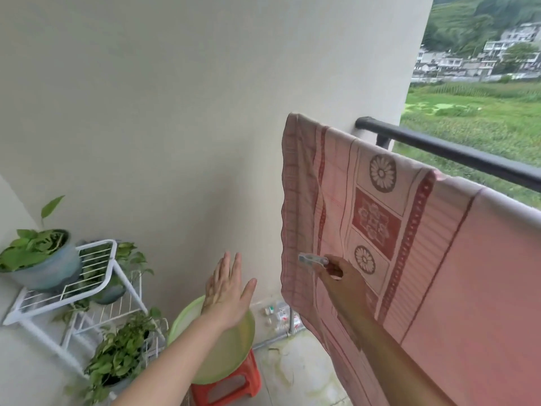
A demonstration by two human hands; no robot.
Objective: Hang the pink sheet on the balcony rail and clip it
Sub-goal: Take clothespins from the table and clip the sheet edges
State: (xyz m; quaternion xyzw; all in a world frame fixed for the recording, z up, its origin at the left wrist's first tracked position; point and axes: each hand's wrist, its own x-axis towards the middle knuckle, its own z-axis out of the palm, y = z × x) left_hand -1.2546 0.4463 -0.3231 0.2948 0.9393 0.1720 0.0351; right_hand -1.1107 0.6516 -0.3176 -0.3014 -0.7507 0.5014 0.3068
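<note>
— While the pink sheet is already over the balcony rail, where's the peg relative to it?

— Right hand pinches a clear clothes peg low down, in front of the sheet's hanging left end. Rail is up and to the right of that hand, well apart.

— Peg axis?

— Roughly level, free end pointing left toward the sheet's left edge. Rail's long axis runs from the wall out to the right. My read: the peg needs lifting and turning so its jaws come down across the rail.

— Fingers?

— Right fingers are curled narrow round the peg's near end. Can't tell if the peg's mouth is squeezed open, too blurred. Left hand holds nothing: fingers straight and close together, thumb out, hovering above the green basin on the red stool.

— Which hand's nearer the rail?

— Right, clearly. Left is lower, on the wall side, apart from the sheet.

— Sheet seating?

— Right part lies over the rail. The left end's top edge shows in front of the rail's bare stretch by the wall; can't tell what carries it there.

— Risk?

— Judgement: clip where cloth actually wraps the rail, else the peg bites cloth only. Left hand could steady the hanging edge.
</note>
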